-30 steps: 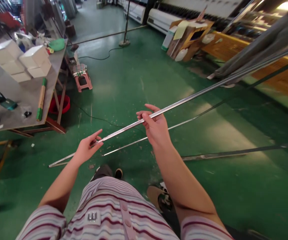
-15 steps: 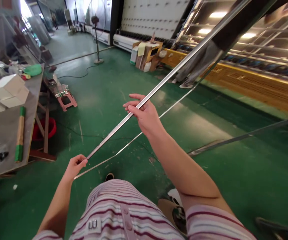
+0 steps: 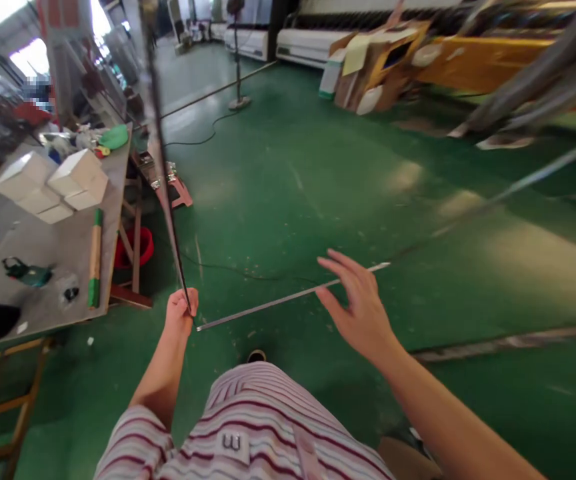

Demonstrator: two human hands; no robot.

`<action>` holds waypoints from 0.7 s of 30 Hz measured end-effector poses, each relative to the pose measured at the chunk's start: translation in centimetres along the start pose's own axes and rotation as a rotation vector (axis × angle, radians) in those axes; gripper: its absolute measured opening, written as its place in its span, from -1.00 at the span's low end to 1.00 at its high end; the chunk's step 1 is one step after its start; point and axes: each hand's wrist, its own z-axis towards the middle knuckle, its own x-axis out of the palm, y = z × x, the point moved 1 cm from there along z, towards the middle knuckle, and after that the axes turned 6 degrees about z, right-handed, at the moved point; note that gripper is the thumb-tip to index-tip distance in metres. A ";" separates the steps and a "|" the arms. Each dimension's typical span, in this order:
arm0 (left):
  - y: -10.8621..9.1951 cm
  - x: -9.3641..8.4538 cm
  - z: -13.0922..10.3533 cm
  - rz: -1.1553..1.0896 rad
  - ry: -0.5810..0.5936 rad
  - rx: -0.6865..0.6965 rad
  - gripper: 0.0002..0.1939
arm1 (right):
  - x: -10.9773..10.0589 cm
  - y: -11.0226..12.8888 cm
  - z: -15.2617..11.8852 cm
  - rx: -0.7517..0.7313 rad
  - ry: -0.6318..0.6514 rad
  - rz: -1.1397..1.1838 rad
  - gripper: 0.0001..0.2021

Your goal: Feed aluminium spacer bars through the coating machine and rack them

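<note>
The left hand (image 3: 183,309) is closed in a fist, fingers curled in, its forearm (image 3: 159,370) running down from it toward the torso (image 3: 268,420). The right hand (image 3: 355,303) is open — fingers (image 3: 344,265) reaching toward the left hand, thumb (image 3: 329,301) spread below them. The two hands are well apart, with the right forearm (image 3: 438,400) slanting down and outward from its hand.
</note>
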 end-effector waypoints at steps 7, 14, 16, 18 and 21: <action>-1.7 -0.4 0.5 -0.384 0.016 0.146 -0.31 | 2.9 -4.7 -7.3 -0.096 -0.003 -0.365 -0.44; -1.9 -2.4 -1.4 -0.472 0.001 0.148 -0.24 | 4.6 -3.6 -8.7 -0.088 0.006 -0.501 -0.24; -1.8 -3.2 -1.8 -0.483 -0.006 0.144 -0.24 | 5.3 -3.7 -9.1 -0.099 0.017 -0.496 -0.28; -1.7 -4.1 -2.2 -0.504 0.005 0.154 -0.25 | 6.1 -3.8 -9.5 -0.093 0.053 -0.501 -0.37; -1.6 -5.0 -2.6 -0.515 0.025 0.144 -0.28 | 7.4 -4.0 -9.9 -0.031 0.198 -0.519 -0.52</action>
